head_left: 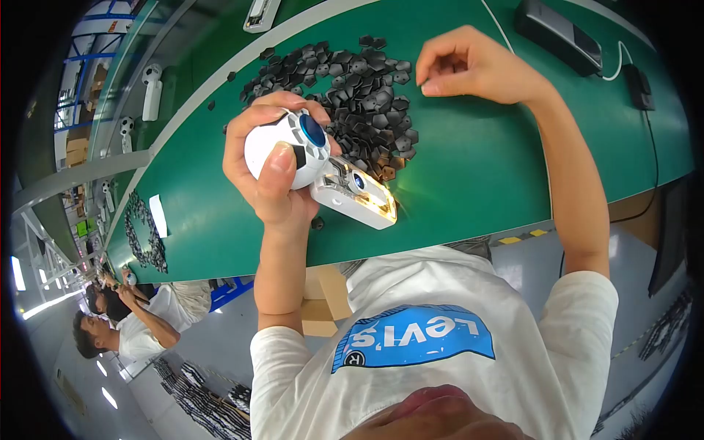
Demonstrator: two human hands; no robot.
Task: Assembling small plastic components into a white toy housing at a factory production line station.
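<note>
My left hand [265, 192] is wrapped round a white ball [314, 163] with black patches, styled like a football, with a dark blue round window on it. Joined to the ball is a white oblong base [346, 203], its inside exposed and glowing yellow at the far end. Above the green table, my right hand [488, 72] is closed, thumb and forefinger pinched together. Whatever sits between those fingertips is too small to name. Between the two hands spreads a heap of small black five-sided plates [359, 95], partly hidden behind the ball and my left fingers.
A dark grey oblong device [559, 37] lies at the back right, cabled to a black adapter [638, 88]. More ball-topped units [152, 92] stand beyond the table's left edge. Another person [150, 319] works at far left, near a ring of black pieces [139, 235].
</note>
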